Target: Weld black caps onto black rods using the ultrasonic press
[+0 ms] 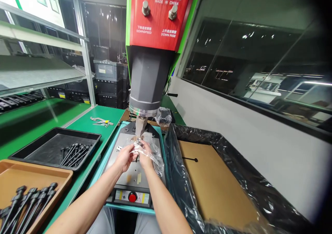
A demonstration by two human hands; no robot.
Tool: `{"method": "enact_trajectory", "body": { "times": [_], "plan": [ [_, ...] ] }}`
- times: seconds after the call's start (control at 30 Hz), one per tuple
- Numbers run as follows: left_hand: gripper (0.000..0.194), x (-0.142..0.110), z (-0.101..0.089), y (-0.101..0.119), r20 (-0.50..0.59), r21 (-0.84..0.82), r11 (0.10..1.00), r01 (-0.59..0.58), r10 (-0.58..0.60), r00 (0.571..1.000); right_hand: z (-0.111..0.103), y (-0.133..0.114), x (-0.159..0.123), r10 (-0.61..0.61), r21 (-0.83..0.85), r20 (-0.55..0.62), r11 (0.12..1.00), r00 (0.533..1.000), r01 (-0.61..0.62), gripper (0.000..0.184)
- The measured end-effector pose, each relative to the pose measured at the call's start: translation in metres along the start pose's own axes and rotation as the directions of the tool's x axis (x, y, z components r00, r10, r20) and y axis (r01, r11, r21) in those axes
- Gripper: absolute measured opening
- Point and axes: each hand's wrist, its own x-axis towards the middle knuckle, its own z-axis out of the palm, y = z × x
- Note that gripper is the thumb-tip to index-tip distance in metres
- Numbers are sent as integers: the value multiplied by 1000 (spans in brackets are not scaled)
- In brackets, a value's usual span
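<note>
Both hands meet over the metal base plate of the press, just below its horn. A crinkled clear plastic bag lies between and over the fingers, draping down to the right. My left hand is closed, its fingertips pinching the bag's left part. My right hand is closed on the bag too, from the right side. A small dark end shows below the fingers; what it belongs to is hidden. The base plate carries a red button on its front panel.
To the left, a black tray holds thin black rods, and an orange tray holds thicker ones. Pliers lie behind. On the right, a box lined with black plastic contains cardboard and one black rod.
</note>
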Motion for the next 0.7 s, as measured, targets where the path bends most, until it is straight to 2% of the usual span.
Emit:
{"method": "enact_trajectory", "body": {
  "times": [0.03, 0.1, 0.3, 0.5, 0.7],
  "plan": [
    [9, 0, 0, 0, -7, 6, 1000, 0, 0, 1000, 0, -1, 5, -52, -55, -38, 997, 998, 49, 28],
    [9, 1, -1, 1, -13, 13, 1000, 3, -3, 1000, 1, 0, 17, -74, -96, -44, 993, 996, 70, 28],
    [11, 4, -4, 3, -31, 13, 1000, 8, -8, 999, 9, 16, 49, 49, -56, -40, 997, 998, -52, 35],
    [10, 6, -5, 6, -8, 10, 1000, 10, -10, 1000, 0, 17, 55, 118, 17, 71, 993, 990, -120, 47],
    [11, 9, -6, 2, -51, 31, 999, 28, -27, 998, 0, 24, 58, 128, 49, 69, 990, 989, -132, 48]
  ]
}}
